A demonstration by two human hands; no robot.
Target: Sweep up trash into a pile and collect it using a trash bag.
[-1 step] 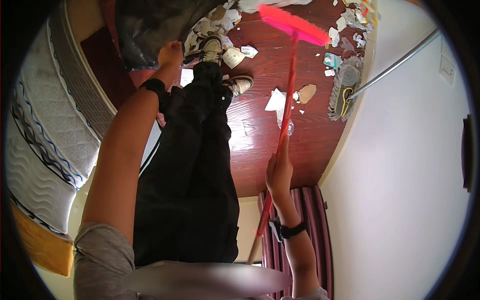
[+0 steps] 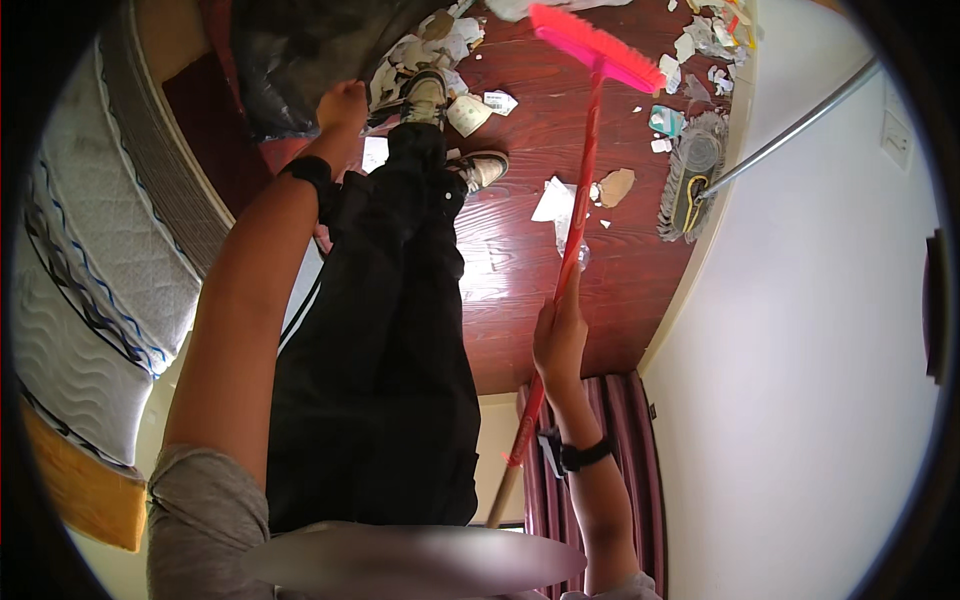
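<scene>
My right hand [image 2: 560,335] is wrapped round the red handle of a broom [image 2: 582,185]. The broom's pink bristled head [image 2: 600,50] is up at the far side, above the dark red wooden floor [image 2: 520,340]. My left hand [image 2: 343,106] is closed beside a large black plastic bag [image 2: 290,70]; what its fingers hold, if anything, is hidden. Paper scraps and other litter [image 2: 408,62] lie heaped between the bag and my shoe [image 2: 426,95]. White paper [image 2: 553,203] and a torn brown piece [image 2: 616,187] lie near the broom handle.
Along the right wall [image 2: 800,300] a grey mop [image 2: 690,180] with a metal pole rests on the floor. More litter [image 2: 710,40] lies in the far right corner. Mattresses [image 2: 110,230] stand at the left. A striped curtain [image 2: 625,450] hangs at the near side.
The broom's head has shifted slightly right, and its handle has tilted a little with it. My left hand has hardly moved.
</scene>
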